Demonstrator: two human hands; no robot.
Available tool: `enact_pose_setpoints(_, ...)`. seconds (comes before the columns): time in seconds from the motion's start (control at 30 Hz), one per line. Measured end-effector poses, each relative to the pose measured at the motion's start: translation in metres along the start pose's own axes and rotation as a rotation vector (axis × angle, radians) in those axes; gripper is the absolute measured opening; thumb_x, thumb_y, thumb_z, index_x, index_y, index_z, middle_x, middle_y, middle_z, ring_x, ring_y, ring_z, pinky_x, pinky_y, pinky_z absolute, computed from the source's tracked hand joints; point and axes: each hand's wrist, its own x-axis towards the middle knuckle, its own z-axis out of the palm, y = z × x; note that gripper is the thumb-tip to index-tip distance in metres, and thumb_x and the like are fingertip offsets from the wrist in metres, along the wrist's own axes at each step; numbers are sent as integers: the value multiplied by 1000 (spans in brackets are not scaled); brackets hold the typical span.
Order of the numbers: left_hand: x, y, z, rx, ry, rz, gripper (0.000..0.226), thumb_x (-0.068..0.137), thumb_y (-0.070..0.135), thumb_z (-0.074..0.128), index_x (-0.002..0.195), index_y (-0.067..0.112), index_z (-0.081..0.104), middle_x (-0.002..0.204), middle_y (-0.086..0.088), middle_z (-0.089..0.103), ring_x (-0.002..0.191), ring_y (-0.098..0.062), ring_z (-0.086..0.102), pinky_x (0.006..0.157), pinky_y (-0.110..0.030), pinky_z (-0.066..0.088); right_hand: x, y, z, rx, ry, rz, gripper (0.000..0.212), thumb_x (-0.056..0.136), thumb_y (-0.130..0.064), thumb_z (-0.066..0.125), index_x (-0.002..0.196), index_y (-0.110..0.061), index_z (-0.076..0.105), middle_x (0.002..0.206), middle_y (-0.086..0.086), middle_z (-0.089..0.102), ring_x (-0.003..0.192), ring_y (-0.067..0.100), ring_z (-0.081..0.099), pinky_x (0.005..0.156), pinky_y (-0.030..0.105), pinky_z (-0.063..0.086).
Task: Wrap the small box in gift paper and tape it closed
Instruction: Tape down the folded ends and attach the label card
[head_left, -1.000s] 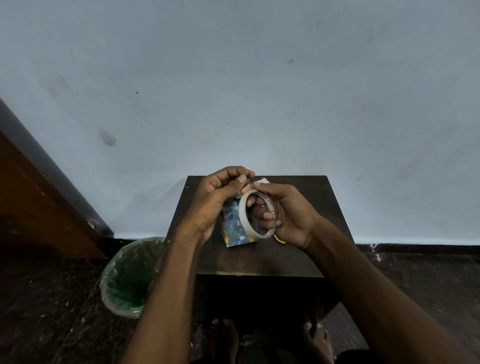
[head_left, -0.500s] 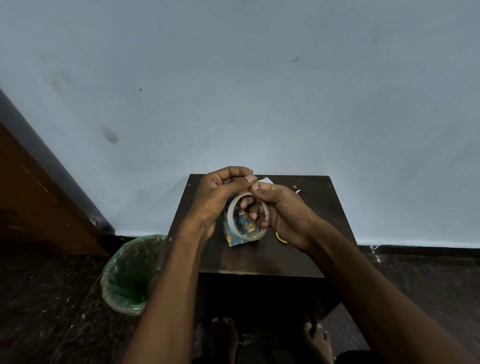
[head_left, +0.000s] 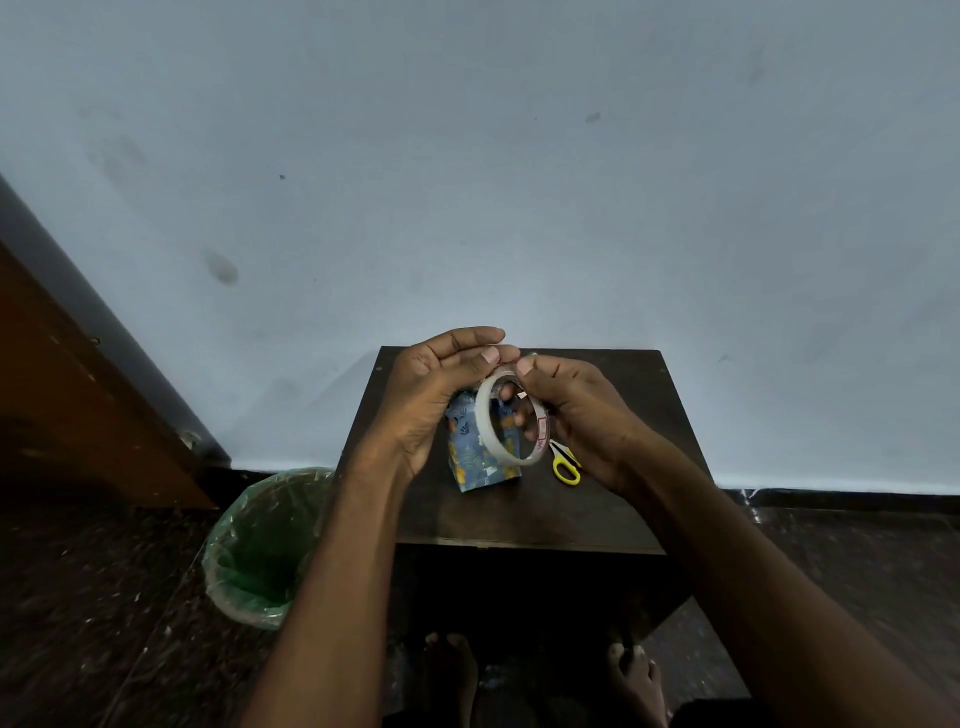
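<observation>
A small box wrapped in blue patterned gift paper (head_left: 475, 457) lies on the dark wooden table (head_left: 519, 514), partly hidden behind my hands. Above it I hold a ring of clear tape (head_left: 493, 426). My right hand (head_left: 576, 410) grips the ring with fingers through its hole. My left hand (head_left: 436, 395) pinches at the top edge of the tape roll with thumb and fingers. Whether a free end of tape is lifted I cannot tell.
Yellow-handled scissors (head_left: 566, 465) lie on the table just right of the box, partly under my right hand. A green-lined waste bin (head_left: 260, 551) stands on the floor left of the table. A pale wall rises behind; my bare feet show below.
The tape ring has turned in my hands and now faces more edge-on. Both hands stayed above the box; the scissors' yellow handle shows more.
</observation>
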Motion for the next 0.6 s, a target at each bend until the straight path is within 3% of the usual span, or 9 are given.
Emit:
enact_pose_setpoints(0.07, 0, 0, 1, 31, -26, 14, 24, 96, 1, 70, 120, 6, 74, 115, -15, 80, 105, -23, 77, 92, -30, 61, 0, -1, 0, -45, 12, 1, 30, 110, -21, 49, 98, -4, 70, 90, 7, 68, 65, 15, 57, 54, 25, 45)
enact_pose_setpoints(0.17, 1, -1, 2, 66, -35, 37, 28, 97, 0, 69, 126, 2, 72, 119, -14, 79, 115, -26, 75, 97, -30, 60, 0, -1, -1, -69, 24, -1, 33, 112, -20, 46, 104, 5, 67, 85, 8, 67, 66, 15, 57, 57, 25, 46)
enact_pose_setpoints(0.33, 1, -1, 2, 159, -5, 75, 29, 97, 1, 71, 125, 5, 74, 123, -8, 78, 111, -18, 72, 93, -26, 58, -2, 0, -5, -149, -5, -42, 28, 112, -11, 45, 115, 2, 70, 86, 2, 69, 77, 11, 60, 69, 22, 51)
enact_pose_setpoints(0.6, -3, 3, 6, 106, -13, 65, 32, 89, -2, 78, 120, 0, 74, 120, -13, 79, 119, -30, 74, 103, -38, 59, 1, 4, -7, -250, 81, -114, 29, 111, -10, 46, 117, -5, 73, 91, -1, 68, 86, 11, 59, 77, 30, 51)
